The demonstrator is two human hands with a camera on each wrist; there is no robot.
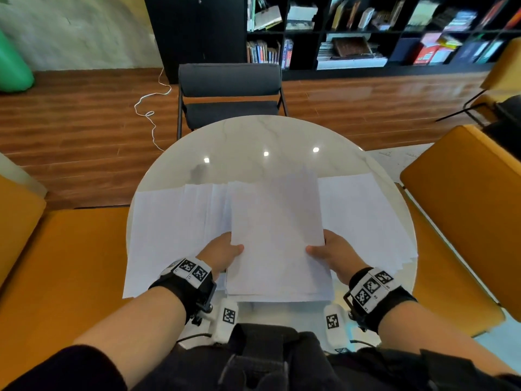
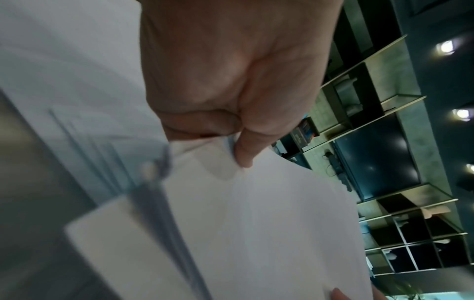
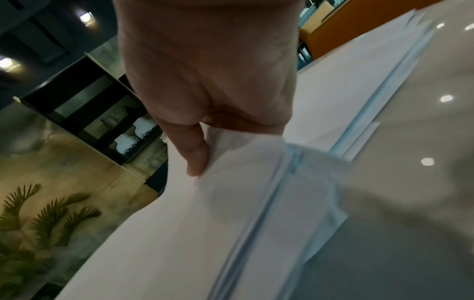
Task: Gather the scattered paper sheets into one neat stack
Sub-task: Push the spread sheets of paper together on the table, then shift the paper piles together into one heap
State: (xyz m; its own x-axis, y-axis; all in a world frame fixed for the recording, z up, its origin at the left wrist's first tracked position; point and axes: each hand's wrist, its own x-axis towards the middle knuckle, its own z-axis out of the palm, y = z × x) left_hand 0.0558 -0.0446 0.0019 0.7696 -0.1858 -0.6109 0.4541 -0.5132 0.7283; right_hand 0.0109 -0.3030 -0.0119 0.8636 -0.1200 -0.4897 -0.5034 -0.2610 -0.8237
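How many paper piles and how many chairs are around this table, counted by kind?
Paper groups: 3 – held stack, left spread, right spread
Orange chairs: 2 – left, right
Dark chair: 1
Round table: 1
Total: 7

A round white marble table (image 1: 270,136) reflects ceiling lights. Beyond it stands a dark grey chair (image 1: 229,94) on a wooden floor (image 1: 70,122), where a white cable (image 1: 153,108) trails. A black bookshelf (image 1: 366,32) holds books. Orange seats (image 1: 465,207) flank the table; something green (image 1: 12,66) stands far left.
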